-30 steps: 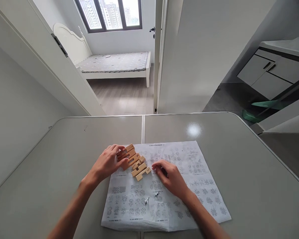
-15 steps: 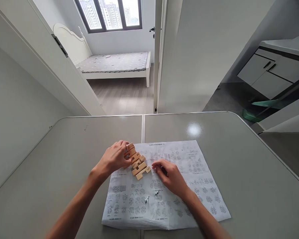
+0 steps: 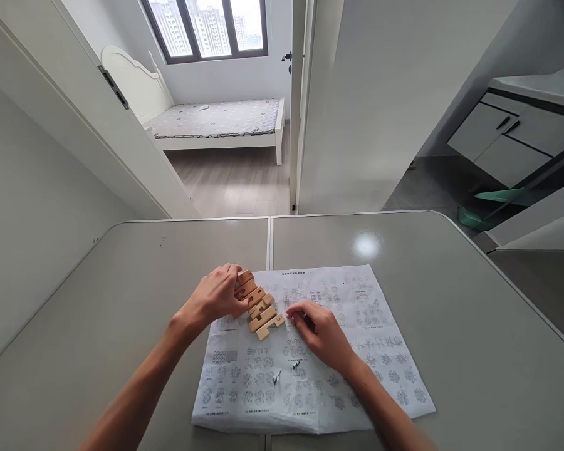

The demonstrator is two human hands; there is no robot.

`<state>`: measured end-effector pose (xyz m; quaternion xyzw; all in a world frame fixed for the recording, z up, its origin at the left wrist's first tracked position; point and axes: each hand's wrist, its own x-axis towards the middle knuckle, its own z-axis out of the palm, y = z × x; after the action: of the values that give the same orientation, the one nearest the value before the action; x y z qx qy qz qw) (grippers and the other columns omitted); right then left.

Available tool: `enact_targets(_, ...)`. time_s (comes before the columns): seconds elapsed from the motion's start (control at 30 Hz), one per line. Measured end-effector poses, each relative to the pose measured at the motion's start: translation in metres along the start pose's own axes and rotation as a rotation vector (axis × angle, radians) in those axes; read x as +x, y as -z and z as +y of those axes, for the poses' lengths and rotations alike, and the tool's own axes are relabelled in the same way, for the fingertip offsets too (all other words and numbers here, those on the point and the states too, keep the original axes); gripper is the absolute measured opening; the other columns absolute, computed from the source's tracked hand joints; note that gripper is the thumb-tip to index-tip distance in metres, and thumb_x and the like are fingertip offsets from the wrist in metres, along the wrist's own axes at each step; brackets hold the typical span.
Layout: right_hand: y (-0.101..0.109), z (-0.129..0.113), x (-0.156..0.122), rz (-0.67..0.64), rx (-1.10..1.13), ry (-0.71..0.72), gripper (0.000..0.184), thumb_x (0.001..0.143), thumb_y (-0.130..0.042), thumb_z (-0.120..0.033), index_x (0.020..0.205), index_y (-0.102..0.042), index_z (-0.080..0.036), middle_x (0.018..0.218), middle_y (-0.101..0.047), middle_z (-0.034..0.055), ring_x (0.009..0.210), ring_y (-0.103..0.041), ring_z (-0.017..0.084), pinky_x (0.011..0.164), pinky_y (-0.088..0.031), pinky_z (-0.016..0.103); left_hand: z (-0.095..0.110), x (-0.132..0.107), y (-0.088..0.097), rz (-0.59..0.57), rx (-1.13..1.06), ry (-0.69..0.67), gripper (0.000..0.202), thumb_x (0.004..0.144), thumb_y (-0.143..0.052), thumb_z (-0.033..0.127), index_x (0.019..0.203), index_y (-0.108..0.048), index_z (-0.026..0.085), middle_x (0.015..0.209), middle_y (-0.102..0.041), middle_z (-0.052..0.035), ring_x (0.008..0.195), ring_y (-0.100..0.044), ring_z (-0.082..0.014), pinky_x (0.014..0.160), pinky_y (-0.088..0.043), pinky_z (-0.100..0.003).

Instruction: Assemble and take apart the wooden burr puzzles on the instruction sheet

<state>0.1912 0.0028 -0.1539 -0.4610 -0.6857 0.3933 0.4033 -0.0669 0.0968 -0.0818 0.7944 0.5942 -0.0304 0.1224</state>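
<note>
Several notched wooden puzzle pieces [image 3: 263, 318] lie side by side in a slanting row on a printed paper sheet [image 3: 319, 388]. The farther ones look reddish-brown, the nearer ones paler. My left hand [image 3: 220, 291] curves over the far-left end of the row, its fingers beyond the pieces and its thumb on the near side, hiding part of them. Just right of the nearest piece rests my right hand [image 3: 322, 332]. Its fingers are curled, thumb tip close to index tip, and I see nothing between them; it is apart from the pieces.
The paper, covered with small line diagrams, has two small torn spots near its middle. It lies on a grey table [image 3: 122, 282] with a centre seam [image 3: 270, 244]. Beyond the table edge are a doorway, a bed [image 3: 216, 122] and, at right, a cabinet [image 3: 512, 131].
</note>
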Motion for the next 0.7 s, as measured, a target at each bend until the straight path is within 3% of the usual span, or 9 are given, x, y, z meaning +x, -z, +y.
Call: enact_targets(0.7, 0.0003, -0.0012, 0.0003, 0.0, -0.009, -0.008, 0.019, 0.103, -0.049, -0.023, 0.103, -0.068, -0.024, 0.094, -0.073, 0.0044, 0.08, -0.067, 0.018, 0.072, -0.051, 0.029, -0.007, 0.0014, 0.0041, -0.01, -0.077, -0.014, 0.054, 0.069, -0.069, 0.051, 0.114, -0.062, 0.021, 0.106, -0.071, -0.0096, 0.094, -0.069, -0.0282, 0.077, -0.05, -0.035)
